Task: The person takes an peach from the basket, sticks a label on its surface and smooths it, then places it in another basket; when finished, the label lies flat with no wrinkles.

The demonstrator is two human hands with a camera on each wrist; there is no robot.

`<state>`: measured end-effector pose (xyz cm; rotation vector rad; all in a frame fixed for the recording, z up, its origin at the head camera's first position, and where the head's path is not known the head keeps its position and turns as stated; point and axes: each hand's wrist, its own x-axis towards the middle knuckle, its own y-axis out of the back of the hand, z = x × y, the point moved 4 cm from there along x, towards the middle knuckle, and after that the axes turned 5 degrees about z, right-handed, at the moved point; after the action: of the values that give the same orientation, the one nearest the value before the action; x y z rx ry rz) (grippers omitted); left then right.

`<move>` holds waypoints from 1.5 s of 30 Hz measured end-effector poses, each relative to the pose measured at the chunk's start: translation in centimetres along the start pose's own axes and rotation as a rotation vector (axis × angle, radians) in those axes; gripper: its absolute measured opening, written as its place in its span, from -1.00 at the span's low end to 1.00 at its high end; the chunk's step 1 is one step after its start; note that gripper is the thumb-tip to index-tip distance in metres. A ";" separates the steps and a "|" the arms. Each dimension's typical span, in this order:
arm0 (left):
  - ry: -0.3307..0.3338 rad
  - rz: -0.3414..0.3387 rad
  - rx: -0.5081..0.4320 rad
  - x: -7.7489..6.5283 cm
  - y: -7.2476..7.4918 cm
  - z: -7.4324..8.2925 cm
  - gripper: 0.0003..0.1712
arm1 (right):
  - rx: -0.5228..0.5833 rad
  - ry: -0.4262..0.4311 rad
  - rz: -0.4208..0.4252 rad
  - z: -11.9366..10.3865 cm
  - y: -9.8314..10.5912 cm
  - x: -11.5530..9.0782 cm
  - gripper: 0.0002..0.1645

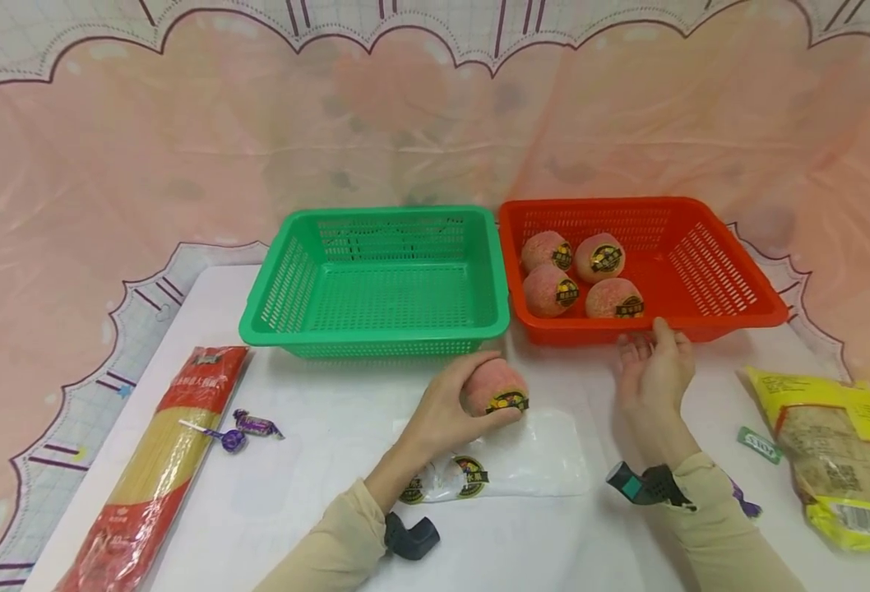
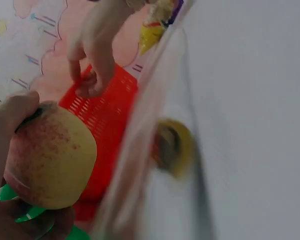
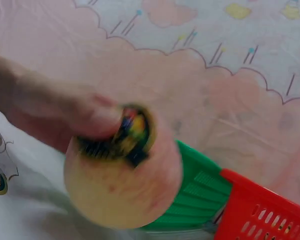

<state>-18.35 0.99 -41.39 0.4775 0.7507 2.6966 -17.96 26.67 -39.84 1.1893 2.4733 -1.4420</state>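
My left hand [image 1: 441, 413] grips a peach [image 1: 496, 383] with a black and gold sticker, held over a clear plastic bag [image 1: 542, 464] in front of the baskets. In the right wrist view the thumb lies over the sticker of that peach [image 3: 125, 195]. At the front rim of the red basket [image 1: 731, 320], my right hand [image 1: 657, 382] pinches the edge, thumb on top and fingers below. Several stickered peaches [image 1: 603, 256] lie in the left part of this basket. A green basket [image 1: 376, 338] stands left of it with nothing inside.
On the left lie a spaghetti pack [image 1: 157, 460], a lollipop [image 1: 233, 441] and a purple wrapped candy [image 1: 257, 424]. A yellow food bag [image 1: 842, 460] and a small green packet [image 1: 760, 445] lie on the right. A patterned cloth [image 1: 420, 123] hangs behind.
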 end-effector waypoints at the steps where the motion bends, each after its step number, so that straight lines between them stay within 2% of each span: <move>1: -0.024 -0.004 -0.022 0.1 -0.1 0.6 -0.18 | -0.002 0.005 0.004 0.0 0.0 0.1 -0.69; 6: -0.105 -0.015 -0.136 1.7 -0.1 4.4 -0.21 | -0.003 0.031 0.014 -0.1 0.0 0.4 -0.68; 11: -0.133 -0.015 -0.219 4.7 -0.4 8.0 -0.23 | -0.009 0.035 -0.002 0.1 -0.1 0.6 -0.69; 15: -0.121 0.013 -0.248 6.9 -0.7 9.7 -0.25 | -0.020 0.039 -0.023 0.2 -0.1 0.8 -0.71; 19: -0.036 0.028 -0.300 9.1 -1.4 10.5 -0.24 | -0.046 0.057 -0.025 0.2 -0.2 0.8 -0.71; 23: 0.058 0.052 -0.345 11.5 -2.4 11.1 -0.23 | -0.032 0.040 -0.020 0.2 -0.3 0.7 -0.71; 26: 0.118 0.080 -0.325 13.4 -3.3 11.6 -0.21 | -0.022 0.022 -0.019 0.1 -0.3 0.7 -0.70; 35: 0.303 0.076 -0.419 17.9 -7.2 12.3 -0.22 | -0.012 0.028 -0.015 0.0 0.0 0.8 -0.70; 38: 0.332 0.077 -0.398 19.1 -8.1 12.4 -0.23 | -0.021 0.024 -0.023 0.0 0.0 0.8 -0.70; 45: 0.346 0.048 -0.314 21.0 -9.8 12.5 -0.20 | -0.010 0.028 -0.044 0.2 0.0 0.6 -0.74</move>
<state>-30.47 22.23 -31.69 -0.0483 0.3827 2.9059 -18.46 26.85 -40.22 1.1682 2.5382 -1.4310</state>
